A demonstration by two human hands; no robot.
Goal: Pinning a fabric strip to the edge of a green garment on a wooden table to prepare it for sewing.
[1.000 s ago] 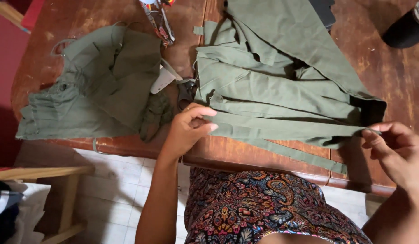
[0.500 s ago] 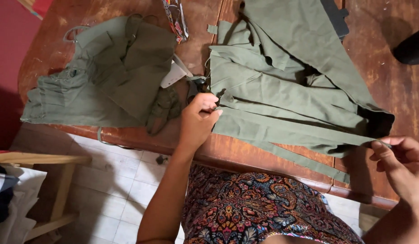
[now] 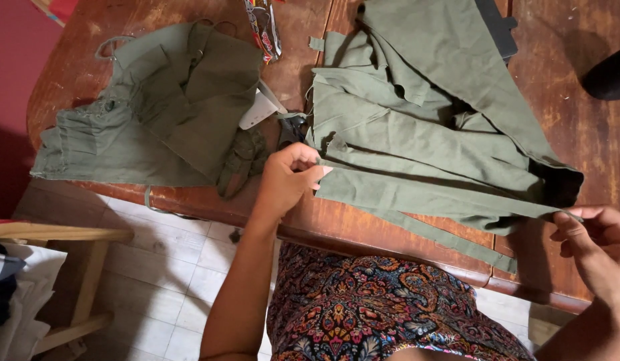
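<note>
Two hands at work on one long olive-green fabric strip, stretched across the near edge of a reddish-brown wooden worktop. Left hand sits at the strip's left end, fingers curled shut w/ thumb & forefinger pinching the cloth edge; wrist over the worktop rim. Right hand is at the strip's far right end, just past the worktop edge, fingertips closed lightly on the thin tip of the strip; rest of the hand loosely open, palm partly up. Strip runs taut-ish btwn both hands, slanting slightly down to the right.

Behind the strip: a bigger pile of the same green cloth, folded in several layers, reaching to the top of the view; strip looks joined to or lying on its lower edge, can't tell which. A narrower green band lies just below the strip, nearer the person.

Left part of worktop: a separate crumpled green garment piece w/ gathered edge & loops, overhanging the rim a bit. Btwn the 2 heaps: a white object, partly hidden, and something dark beside it, too covered to identify. Dark round thing at far right edge. Person wears a paisley-print garment. Tiled floor below, wooden frame at lower left.
</note>
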